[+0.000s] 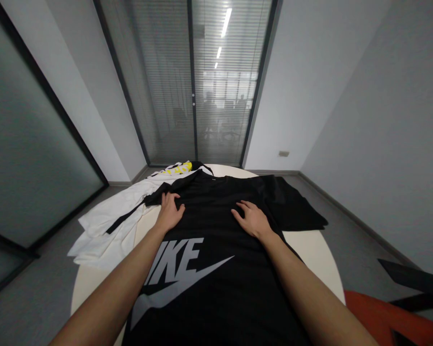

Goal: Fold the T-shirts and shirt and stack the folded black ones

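Note:
A black T-shirt with a large grey logo lies spread flat on a round cream table. My left hand rests palm down on the shirt's upper left part, near the shoulder, fingers spread. Resting flat on the upper chest area is my right hand, fingers apart and pointing left. Neither hand holds anything. The shirt's right sleeve extends out over the table's right side.
A white garment with black trim lies bunched at the table's left edge, with a yellow-printed piece behind it. An orange chair stands at the lower right. Glass walls with blinds close off the small room.

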Demonstrator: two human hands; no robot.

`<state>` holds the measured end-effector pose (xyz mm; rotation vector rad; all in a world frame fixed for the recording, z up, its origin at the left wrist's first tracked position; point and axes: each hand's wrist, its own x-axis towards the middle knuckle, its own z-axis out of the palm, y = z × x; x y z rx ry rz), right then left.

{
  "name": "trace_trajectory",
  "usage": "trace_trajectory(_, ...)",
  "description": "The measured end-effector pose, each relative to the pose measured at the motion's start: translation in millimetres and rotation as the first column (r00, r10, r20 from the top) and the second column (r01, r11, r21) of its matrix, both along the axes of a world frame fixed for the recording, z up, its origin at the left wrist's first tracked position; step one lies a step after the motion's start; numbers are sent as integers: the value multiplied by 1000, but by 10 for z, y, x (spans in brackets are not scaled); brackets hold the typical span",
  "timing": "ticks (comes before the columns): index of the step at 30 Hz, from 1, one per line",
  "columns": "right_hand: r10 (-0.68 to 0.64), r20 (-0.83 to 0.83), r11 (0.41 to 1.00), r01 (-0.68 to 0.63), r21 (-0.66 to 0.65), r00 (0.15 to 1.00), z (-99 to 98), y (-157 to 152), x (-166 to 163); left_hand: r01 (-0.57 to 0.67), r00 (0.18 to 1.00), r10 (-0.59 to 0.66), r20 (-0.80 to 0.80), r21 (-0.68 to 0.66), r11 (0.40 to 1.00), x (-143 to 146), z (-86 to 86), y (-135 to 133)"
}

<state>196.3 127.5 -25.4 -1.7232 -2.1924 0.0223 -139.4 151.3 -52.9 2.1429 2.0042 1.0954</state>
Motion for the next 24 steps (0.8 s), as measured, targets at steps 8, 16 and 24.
trace_trajectory(8,45,33,991,-41,-126,998,-95,161,64,-74,928,31,-370,-104,992,157,146,8)
trace_trajectory(16,-23,178,1000,24,-5,984,56,244,-61,-164,903,108,-417,-102,981,324,224,-57)
trace_trajectory(24,433,37,899,-435,52,901,301,-128,-741,-103,924,43,-381,-136,985,320,236,-10)
